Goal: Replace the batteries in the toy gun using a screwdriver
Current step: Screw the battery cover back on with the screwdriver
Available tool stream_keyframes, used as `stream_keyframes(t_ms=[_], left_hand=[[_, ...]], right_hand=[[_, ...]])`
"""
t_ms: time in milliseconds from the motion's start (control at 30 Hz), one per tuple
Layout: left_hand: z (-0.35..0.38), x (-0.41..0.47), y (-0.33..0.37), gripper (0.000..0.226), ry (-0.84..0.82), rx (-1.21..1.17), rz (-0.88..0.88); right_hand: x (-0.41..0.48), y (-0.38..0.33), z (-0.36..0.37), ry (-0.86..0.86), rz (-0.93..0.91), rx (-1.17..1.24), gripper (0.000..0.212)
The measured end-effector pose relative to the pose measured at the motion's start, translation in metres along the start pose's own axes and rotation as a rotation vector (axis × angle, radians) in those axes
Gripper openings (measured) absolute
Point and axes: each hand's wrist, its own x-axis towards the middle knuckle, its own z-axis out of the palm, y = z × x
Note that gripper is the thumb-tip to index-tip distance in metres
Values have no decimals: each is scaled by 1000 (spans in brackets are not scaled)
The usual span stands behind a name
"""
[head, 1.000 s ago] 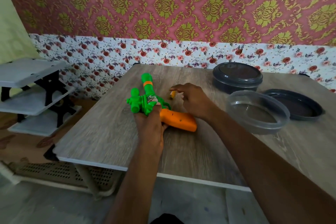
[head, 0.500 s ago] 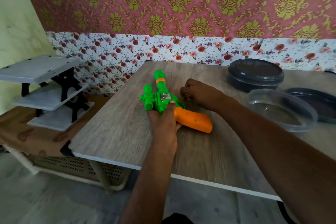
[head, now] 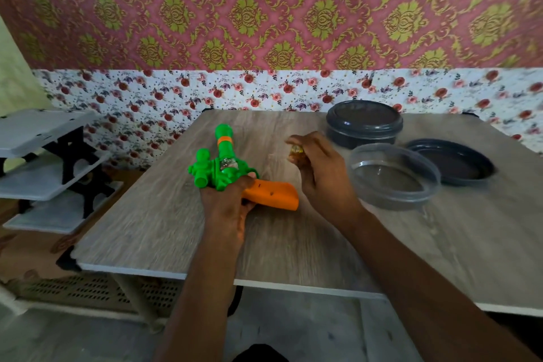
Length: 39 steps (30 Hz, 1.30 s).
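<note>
A toy gun [head: 226,166] with a green barrel and an orange grip [head: 271,195] lies on the wooden table [head: 164,214], barrel pointing away from me. My left hand [head: 227,203] grips it where the green body meets the grip. To the right of the gun, my right hand [head: 320,176] is raised a little above the table and pinches a small yellowish object [head: 296,151] that looks like a screwdriver handle; most of it is hidden by the fingers.
A dark lidded round container [head: 364,123] stands at the back. A clear round container [head: 393,176] sits just right of my right hand, a dark lid [head: 452,164] beyond it. A white and black shelf rack [head: 44,167] stands left of the table.
My right hand closed on the small yellowish object lying on the table behind the gun and has lifted it up and to the right. My left hand still holds the gun.
</note>
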Motion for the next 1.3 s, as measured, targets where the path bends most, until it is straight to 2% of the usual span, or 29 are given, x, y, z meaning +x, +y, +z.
stream_keyframes(t_ms=[167,233,333,433,633,733,833,933,1167,1300], left_hand=[[-1,-3,0,47,-28,61,-19],[-3,-4,0,46,-38,55,-35],[-5,-6,1,38,-70,22,-54],[-3,-10,3,26,-112,7,-54],[0,-13,2,24,-118,71,-54],[-3,-8,-2,26,-88,131,-53],[-4,-6,-3,24,-85,139,-53],[-4,-5,-4,32,-84,138,-55],[-3,-5,-5,37,-64,130,-43],[-1,-7,-5,28,-50,127,-51]], right_hand=[[-11,0,-1,68,-19,40,18],[-14,-2,-1,95,-7,72,18],[-15,-8,-3,140,108,222,25],[-15,-9,-4,195,245,444,7],[-12,-12,-7,198,455,700,17],[-11,-15,-7,147,497,731,12],[-11,-13,-4,106,616,790,17],[-12,-12,-3,62,720,856,18],[-14,-8,1,16,807,883,12],[-14,-7,1,14,825,915,15]])
